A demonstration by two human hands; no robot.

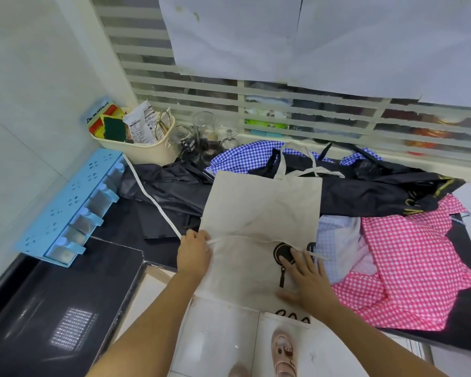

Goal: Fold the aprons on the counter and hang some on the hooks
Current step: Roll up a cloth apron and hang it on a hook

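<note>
Evidently mid-fold: left hand pinches the beige apron at its edge, right hand presses flat; next, I'd guess, fold it across.

Beige apron — pink-checked cloth

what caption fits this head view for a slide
The left hand grips the beige apron while the right hand presses it flat, beside a black apron and a pink checked apron.

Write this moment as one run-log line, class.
item: beige apron on counter | left hand: grips its edge | right hand: presses it flat | pink checked apron: crumpled beside
</note>
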